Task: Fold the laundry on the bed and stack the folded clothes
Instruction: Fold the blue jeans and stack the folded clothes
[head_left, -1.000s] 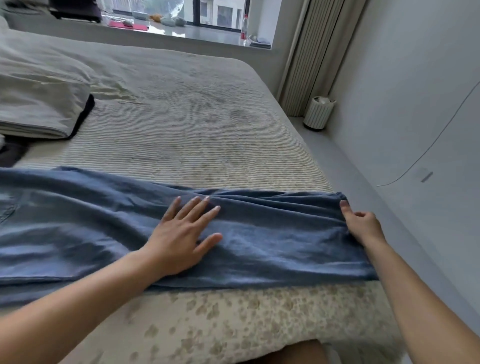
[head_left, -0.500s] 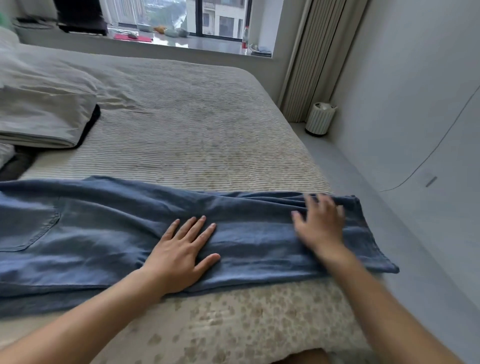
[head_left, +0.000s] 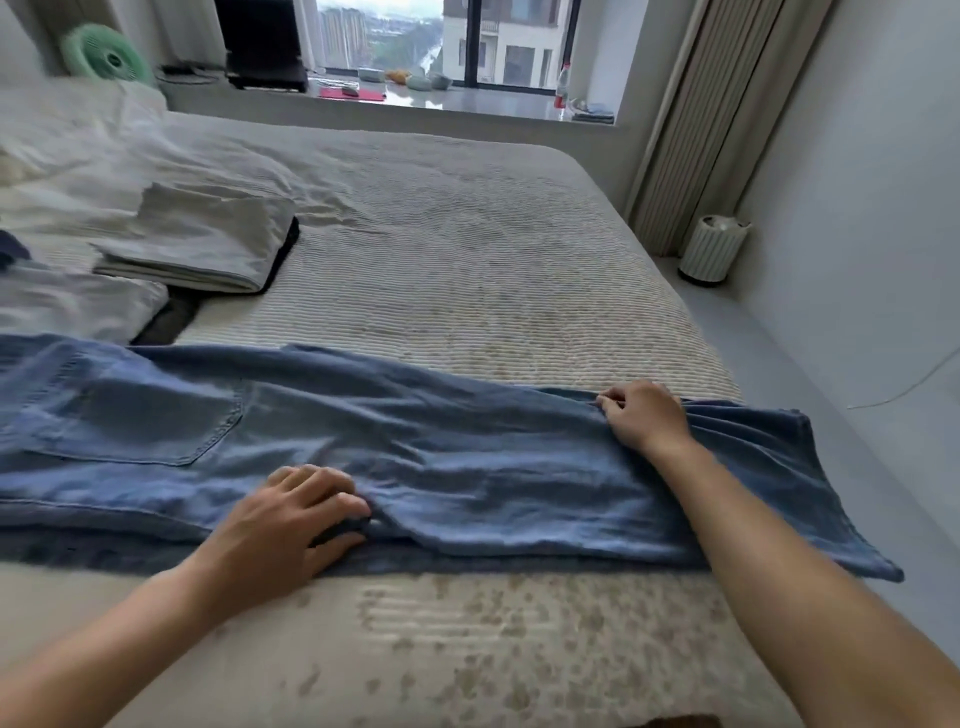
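Blue jeans (head_left: 467, 457) lie stretched left to right along the near edge of the bed (head_left: 467, 270), a back pocket showing at the left and the hem hanging over the right edge. My left hand (head_left: 291, 525) pinches the near edge of the leg at its middle, fingers curled into the cloth. My right hand (head_left: 644, 415) grips the far edge of the leg near the hem. A folded grey-beige garment (head_left: 208, 244) lies on a dark one at the left of the bed.
Loose white laundry (head_left: 78, 306) sits at the left edge, with a rumpled pale quilt (head_left: 104, 145) behind it. A white ribbed bin (head_left: 709, 254) stands on the floor by the curtain. A narrow grey floor strip runs between bed and right wall.
Both hands went from lying flat on the jeans to gripping the cloth. The left hand slid to the near edge, the right to the far edge. The view tilted up.
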